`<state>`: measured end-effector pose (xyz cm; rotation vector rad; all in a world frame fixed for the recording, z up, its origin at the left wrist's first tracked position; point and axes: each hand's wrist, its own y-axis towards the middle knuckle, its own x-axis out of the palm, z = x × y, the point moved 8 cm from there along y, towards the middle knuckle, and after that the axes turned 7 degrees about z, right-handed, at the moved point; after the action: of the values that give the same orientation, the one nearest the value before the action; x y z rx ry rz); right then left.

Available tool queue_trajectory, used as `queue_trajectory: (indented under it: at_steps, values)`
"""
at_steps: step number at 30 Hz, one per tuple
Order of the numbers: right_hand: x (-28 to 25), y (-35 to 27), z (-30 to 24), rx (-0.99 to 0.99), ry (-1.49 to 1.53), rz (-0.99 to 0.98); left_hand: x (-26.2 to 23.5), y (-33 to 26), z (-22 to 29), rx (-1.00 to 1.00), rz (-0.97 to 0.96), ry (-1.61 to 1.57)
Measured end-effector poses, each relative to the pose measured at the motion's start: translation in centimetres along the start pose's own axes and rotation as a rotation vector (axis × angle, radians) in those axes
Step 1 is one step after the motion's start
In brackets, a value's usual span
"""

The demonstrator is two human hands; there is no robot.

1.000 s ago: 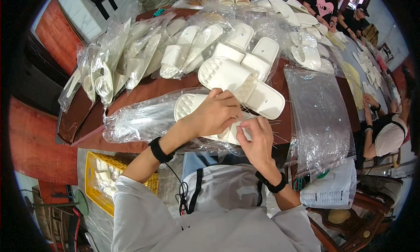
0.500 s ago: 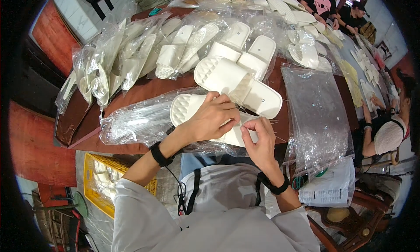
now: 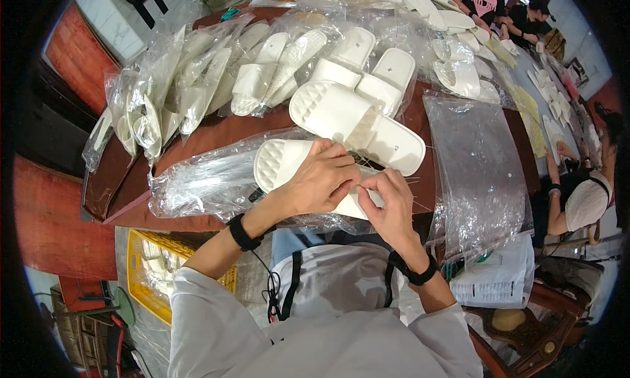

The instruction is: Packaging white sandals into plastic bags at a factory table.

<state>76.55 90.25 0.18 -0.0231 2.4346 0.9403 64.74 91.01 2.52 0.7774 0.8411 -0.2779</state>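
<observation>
A white slide slipper (image 3: 272,167) lies across the table in front of me, partly under my hands. My left hand (image 3: 323,180) rests over its strap, fingers curled in a pinch near the slipper's middle. Close beside it, my right hand (image 3: 387,201) has thumb and forefinger pressed together over the insole end. What sits between the fingertips is too small to make out. Just beyond, a second white slipper (image 3: 331,109) lies with its insole toward the right. Thin pale strands stick out past my right hand's fingers.
Transparent bags (image 3: 197,181) lie under the near slipper; a flat stack of plastic bags (image 3: 472,168) is at the right. Bagged slippers (image 3: 210,83) line the table's far left. A yellow crate (image 3: 136,279) stands below left. Co-workers sit at the far side and right, near a wooden chair (image 3: 512,345).
My right hand has shifted slightly left, its fingertips closer to the left hand. The left hand stays over the slipper. The view has moved a little.
</observation>
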Motion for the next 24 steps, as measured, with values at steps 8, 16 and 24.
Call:
queue_trajectory:
  at_steps: [8,16,24]
  values:
    - [-0.1,0.3,1.1,0.073,0.031,-0.083,0.6,-0.3,0.0,0.054,-0.002,0.113]
    - [0.5,2.0,3.6,0.122,-0.156,-0.026,0.9,0.0,0.1,0.045,-0.051,0.175]
    - [1.8,2.6,4.3,0.117,-0.154,-0.017,0.9,0.3,0.2,0.044,-0.053,0.198]
